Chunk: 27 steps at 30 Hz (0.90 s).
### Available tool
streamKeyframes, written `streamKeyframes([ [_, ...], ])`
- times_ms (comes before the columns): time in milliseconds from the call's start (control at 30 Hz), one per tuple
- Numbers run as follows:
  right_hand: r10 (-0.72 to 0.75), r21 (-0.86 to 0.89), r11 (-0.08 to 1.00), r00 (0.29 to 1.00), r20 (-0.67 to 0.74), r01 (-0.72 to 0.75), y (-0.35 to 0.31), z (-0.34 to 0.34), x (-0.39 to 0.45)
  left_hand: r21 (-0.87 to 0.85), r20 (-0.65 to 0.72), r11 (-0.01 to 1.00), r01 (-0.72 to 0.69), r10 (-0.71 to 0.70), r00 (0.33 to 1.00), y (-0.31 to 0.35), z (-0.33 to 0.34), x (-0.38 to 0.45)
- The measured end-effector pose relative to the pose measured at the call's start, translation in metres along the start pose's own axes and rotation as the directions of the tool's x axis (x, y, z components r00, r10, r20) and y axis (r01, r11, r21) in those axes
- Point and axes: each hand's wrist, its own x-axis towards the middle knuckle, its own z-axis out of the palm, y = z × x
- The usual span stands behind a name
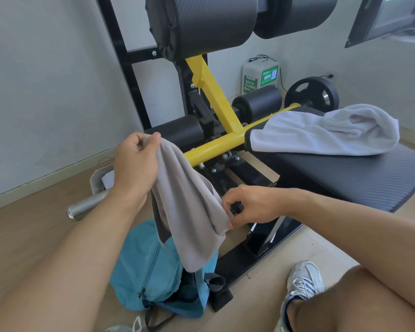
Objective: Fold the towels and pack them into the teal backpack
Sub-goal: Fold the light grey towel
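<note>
Both hands hold one grey towel in the air: the left hand clenches an upper corner high, and the right hand pinches a lower edge, probably to spread it flat for a first fold. Below the hanging cloth, the teal backpack slumps on the floor, its zip part open, with bare floorboards around it. Further right, a white towel lies crumpled on the black padded surface, near its front edge.
</note>
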Motion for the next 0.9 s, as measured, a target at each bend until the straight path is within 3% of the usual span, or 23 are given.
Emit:
streamKeyframes([
  [100,-0.044,-0.042,0.998,0.991,-0.123,0.039,-0.001,0.001,0.002,0.072,-0.061,0.996,0.045,-0.041,0.997,-0.008,-0.003,0.004],
  [233,-0.092,-0.057,0.995,0.938,-0.333,0.078,-0.010,-0.010,-0.003,0.170,-0.043,0.981,0.088,-0.082,0.996,-0.021,-0.007,0.007],
  [400,-0.075,-0.075,0.996,0.962,-0.264,0.057,-0.012,-0.011,-0.005,0.184,-0.066,0.970,0.156,-0.146,0.987,-0.033,-0.011,0.012],
  [600,0.041,-0.163,0.982,0.955,-0.295,-0.092,0.001,-0.016,-0.005,0.144,-0.099,0.975,0.171,-0.158,0.982,-0.039,-0.015,0.016],
  [700,0.120,-0.247,0.936,0.884,-0.451,-0.252,0.004,-0.024,-0.006,0.147,-0.139,0.978,0.146,-0.126,0.982,-0.039,-0.017,0.018],
  [767,0.098,-0.362,0.872,0.841,-0.532,-0.331,0.001,-0.032,-0.009,0.164,-0.144,0.981,0.104,-0.081,0.986,-0.037,-0.017,0.018],
  [833,0.041,-0.493,0.817,0.882,-0.469,-0.300,-0.006,-0.038,-0.014,0.171,-0.146,0.983,0.065,-0.040,0.988,-0.035,-0.017,0.018],
  [900,0.027,-0.524,0.834,0.961,-0.274,-0.173,-0.022,-0.033,-0.018,0.157,-0.177,0.986,0.050,-0.021,0.984,-0.033,-0.016,0.020],
])
